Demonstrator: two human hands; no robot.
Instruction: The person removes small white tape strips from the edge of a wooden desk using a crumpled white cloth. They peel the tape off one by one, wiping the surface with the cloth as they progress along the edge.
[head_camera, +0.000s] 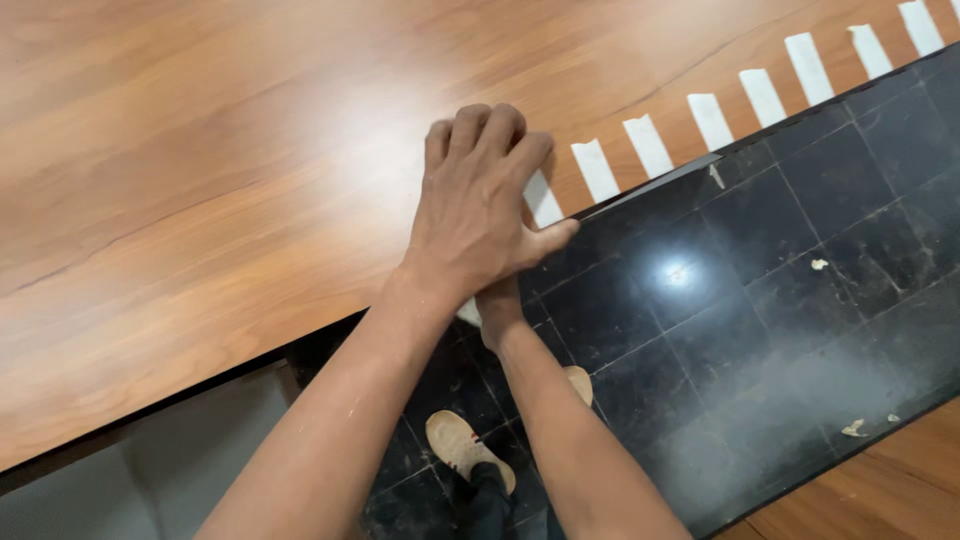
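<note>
Two tan shoes (462, 447) on black tiled floor (760, 300) nearest. Right hand (497, 308) mostly hidden under the edge, grip unclear. Left hand (478, 205) lies flat, fingers together, pressing a tape strip (541, 198) on wooden tabletop (200, 180). Seven more white strips (710, 120) line the edge beyond.

Bare forearms, tan shoes (457, 443)

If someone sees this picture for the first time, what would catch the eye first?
Most likely the left hand, pressed flat on the edge of the wooden panel at the centre, with the right hand mostly hidden beneath it. Next, the row of white tape strips running along that edge toward the upper right, above the dark tiled floor.
</note>
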